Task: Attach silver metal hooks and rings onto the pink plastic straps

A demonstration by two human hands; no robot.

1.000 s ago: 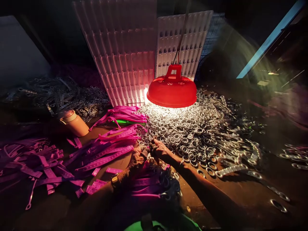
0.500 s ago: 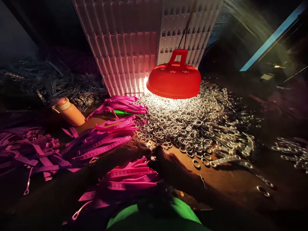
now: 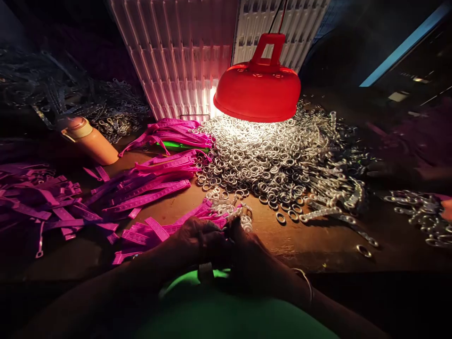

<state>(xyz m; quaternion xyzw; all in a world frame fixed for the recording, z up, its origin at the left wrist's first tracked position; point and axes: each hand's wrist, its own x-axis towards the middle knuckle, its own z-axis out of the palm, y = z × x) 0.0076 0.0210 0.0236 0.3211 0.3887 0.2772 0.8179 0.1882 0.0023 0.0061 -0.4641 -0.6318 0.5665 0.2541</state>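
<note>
My left hand [image 3: 199,239] and my right hand [image 3: 245,245] meet in front of my body, low over the table's near edge. Both have their fingers closed, with the fingertips together around something small that is mostly hidden in shadow. A dark ribbed strap end [image 3: 205,272] shows below my left hand. Just beyond my hands lies a bundle of pink straps [image 3: 155,230], with metal rings [image 3: 226,207] at its right end. Past these, a large heap of silvery rings [image 3: 261,165] spreads under the lamp.
A red lamp [image 3: 257,92] hangs low over the heap. More pink straps [image 3: 151,188] lie left, near an orange bottle [image 3: 95,143]. Ribbed panels [image 3: 180,61] stand behind. At the right edge, another person's hand [image 3: 447,209] is beside metal pieces [image 3: 416,212].
My hands have drawn back from over the pink bundle toward my body, still close together. The view has tilted down a little. Another person's hand has appeared at the right edge.
</note>
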